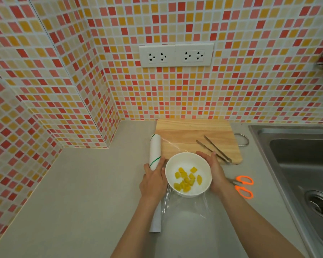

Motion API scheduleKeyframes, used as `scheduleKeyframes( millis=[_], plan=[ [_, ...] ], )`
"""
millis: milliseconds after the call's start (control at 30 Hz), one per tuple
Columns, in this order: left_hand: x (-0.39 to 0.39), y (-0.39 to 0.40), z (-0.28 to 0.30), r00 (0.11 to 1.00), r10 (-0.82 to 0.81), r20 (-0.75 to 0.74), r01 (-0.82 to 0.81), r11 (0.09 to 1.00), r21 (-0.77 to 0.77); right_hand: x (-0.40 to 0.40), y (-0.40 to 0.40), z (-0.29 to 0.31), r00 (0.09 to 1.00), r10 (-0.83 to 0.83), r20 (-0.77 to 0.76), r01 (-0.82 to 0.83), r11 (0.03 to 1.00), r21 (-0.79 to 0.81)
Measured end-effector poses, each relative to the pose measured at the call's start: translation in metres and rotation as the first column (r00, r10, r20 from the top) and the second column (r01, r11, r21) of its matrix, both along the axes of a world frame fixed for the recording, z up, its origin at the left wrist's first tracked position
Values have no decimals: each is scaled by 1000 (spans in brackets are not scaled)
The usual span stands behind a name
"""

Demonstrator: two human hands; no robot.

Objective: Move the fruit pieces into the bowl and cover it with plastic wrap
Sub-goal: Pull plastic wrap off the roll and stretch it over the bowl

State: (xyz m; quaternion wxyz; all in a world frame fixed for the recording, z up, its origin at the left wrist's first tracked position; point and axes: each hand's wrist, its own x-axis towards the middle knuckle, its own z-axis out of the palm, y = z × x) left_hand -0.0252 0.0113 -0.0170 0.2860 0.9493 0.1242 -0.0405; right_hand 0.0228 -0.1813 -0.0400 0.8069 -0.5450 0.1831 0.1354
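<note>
A wooden cutting board [190, 135] lies on the grey desk [82, 183] at twelve o'clock, metal tongs [213, 148] resting on it. Orange-handled scissors [243, 186] lie at three o'clock, near the steel sink [296, 155]. Two white wall sockets [175, 55] sit high on the mosaic tiles [63, 71].

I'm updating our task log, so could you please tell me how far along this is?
Done: fruit pieces are in the bowl. In hand: left hand on the plastic wrap roll, right hand at the rim. Left: cutting and sealing the film; scissors lie unused.

White bowl [188, 175], yellow fruit pieces [186, 180] (orange-handled scissors [243, 186]).
</note>
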Motion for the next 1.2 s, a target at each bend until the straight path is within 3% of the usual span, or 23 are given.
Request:
scheduleKeyframes(
  millis=[67,167,267,400,567,700,933,1033,1133,1200],
  plan=[
    [-1,0,1,1000,2,1,-2,1000,-12,0,6,1,986,-164,-1,164,984,-73],
    [-2,0,2,1000,-11,10,11,1000,-22,-2,7,6,897,-427,114,441,858,-261],
    [-3,1,3,1000,-12,17,13,999,-40,-12,3,19,816,-468,340,575,719,-390],
    [-3,-1,3,1000,-7,18,8,999,-47,-33,25,33,807,-414,421,551,784,-285],
    [-6,-3,5,1000,13,27,-12,999,-51,-45,43,33,788,-503,354,579,801,-151],
    [-6,-4,6,1000,20,22,-19,999,-35,-48,47,20,820,-535,204,561,821,-106],
    [-5,-4,4,1000,23,12,-23,999,-34,-53,45,2,864,-465,193,487,869,-87],
    [-5,-3,3,1000,22,19,-21,999,-36,-66,38,2,841,-429,329,511,830,-224],
    [-5,-3,2,999,18,30,-17,1000,-26,-78,34,7,833,-159,531,409,822,-396],
    [-4,-3,1,999,17,28,-16,1000,-20,-79,31,6,838,67,542,305,766,-566]
  ],
)
